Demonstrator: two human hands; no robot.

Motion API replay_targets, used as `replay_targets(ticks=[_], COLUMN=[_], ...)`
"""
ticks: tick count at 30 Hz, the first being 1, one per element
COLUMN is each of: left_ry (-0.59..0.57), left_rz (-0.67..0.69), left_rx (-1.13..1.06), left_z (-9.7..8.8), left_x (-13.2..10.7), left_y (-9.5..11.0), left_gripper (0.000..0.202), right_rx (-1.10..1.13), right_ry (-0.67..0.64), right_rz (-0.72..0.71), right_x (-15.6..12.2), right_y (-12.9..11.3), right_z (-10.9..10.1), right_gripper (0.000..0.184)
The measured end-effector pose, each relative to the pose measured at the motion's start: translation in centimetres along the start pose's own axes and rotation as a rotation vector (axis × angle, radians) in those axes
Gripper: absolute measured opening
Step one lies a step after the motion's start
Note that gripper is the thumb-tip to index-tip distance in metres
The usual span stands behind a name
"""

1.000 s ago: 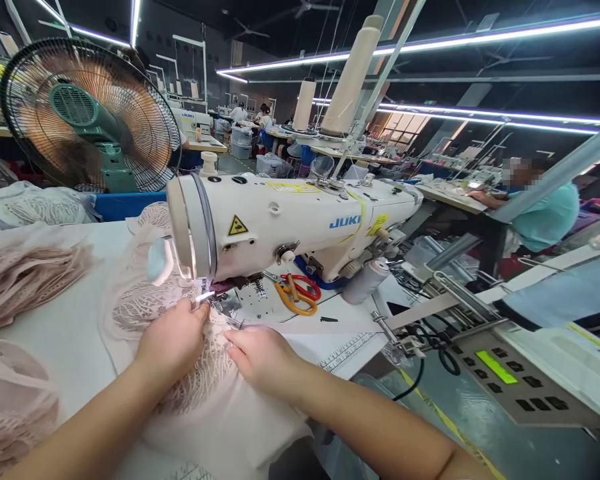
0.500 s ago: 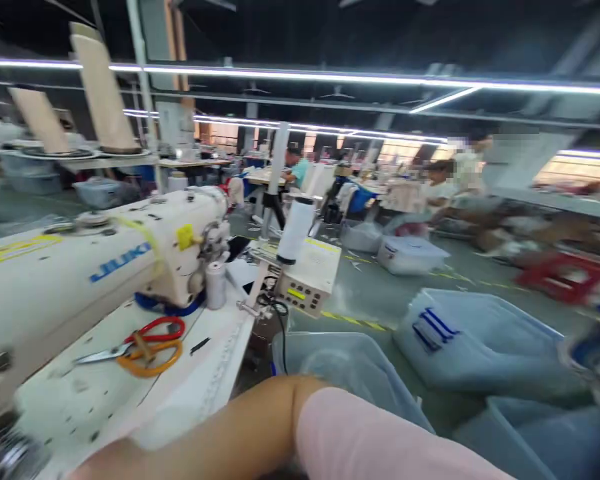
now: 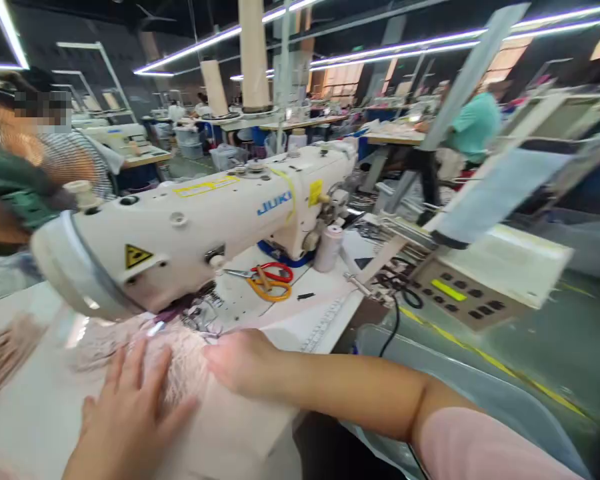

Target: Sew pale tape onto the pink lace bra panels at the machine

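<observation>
A white JUKI sewing machine [image 3: 205,213] stands across the table. Pale pink lace fabric [image 3: 180,363] lies under its needle end. My left hand [image 3: 125,413] rests flat on the lace with its fingers spread, pointing toward the needle. My right hand [image 3: 237,360] lies on the fabric just right of the needle area, its fingers curled down against the cloth; whether they pinch it is unclear. The picture is a little smeared by motion.
Red-handled and orange-handled scissors [image 3: 267,280] lie on the machine bed behind my right hand, beside a white thread spool [image 3: 329,248]. A control box [image 3: 480,287] with a green display sits at the right. A fan [image 3: 10,187] and other workers are behind.
The view swung far right half a second ago and has come back to the machine. My left hand has drawn back from the needle and now lies flat on the lace.
</observation>
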State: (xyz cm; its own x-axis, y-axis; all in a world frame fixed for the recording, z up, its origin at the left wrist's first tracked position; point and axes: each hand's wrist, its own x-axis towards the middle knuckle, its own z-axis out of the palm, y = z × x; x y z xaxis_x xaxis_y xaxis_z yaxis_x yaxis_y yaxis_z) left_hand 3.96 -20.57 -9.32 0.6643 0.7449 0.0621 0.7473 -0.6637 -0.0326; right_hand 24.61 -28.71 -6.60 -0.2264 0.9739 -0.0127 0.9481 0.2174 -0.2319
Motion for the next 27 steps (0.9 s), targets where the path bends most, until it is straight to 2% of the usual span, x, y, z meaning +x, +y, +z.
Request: replay_targets(ticks=[2,6,19,21,25,27], left_ry=[-0.055,-0.111,-0.073,-0.079,-0.136,-0.120], left_rz=[-0.108,-0.174,0.003,-0.001,-0.016,-0.030], left_rx=[0.046,0.033,-0.093,-0.084,-0.011,0.041], left_z=[-1.0,-2.0,-2.5,-3.0,-4.3,-4.7], left_x=[-1.0,0.4,4.7,5.2,5.7,5.5], left_y=[-0.2,0.1,-4.3,-4.4,-4.4,-4.0], left_gripper=[0.078,0.087,0.086,0.082,0.057,0.049], right_rx=[0.011,0.032,-0.008,-0.011,0.002,0.003], right_ry=[0.020,0.003,0.022,0.018,0.035,0.041], right_rz=[0.009,0.018,0.033,0.030,0.023,0.026], right_x=[0.1,0.0,0.1,0.1,0.2,0.2], right_y=[0.0,-0.3,-0.3,-0.4,-0.3,-0.2], right_z=[0.0,-0.1,0.7,0.7,0.8,0.9], right_gripper=[0.026,0.031,0.029,0.028,0.028,0.028])
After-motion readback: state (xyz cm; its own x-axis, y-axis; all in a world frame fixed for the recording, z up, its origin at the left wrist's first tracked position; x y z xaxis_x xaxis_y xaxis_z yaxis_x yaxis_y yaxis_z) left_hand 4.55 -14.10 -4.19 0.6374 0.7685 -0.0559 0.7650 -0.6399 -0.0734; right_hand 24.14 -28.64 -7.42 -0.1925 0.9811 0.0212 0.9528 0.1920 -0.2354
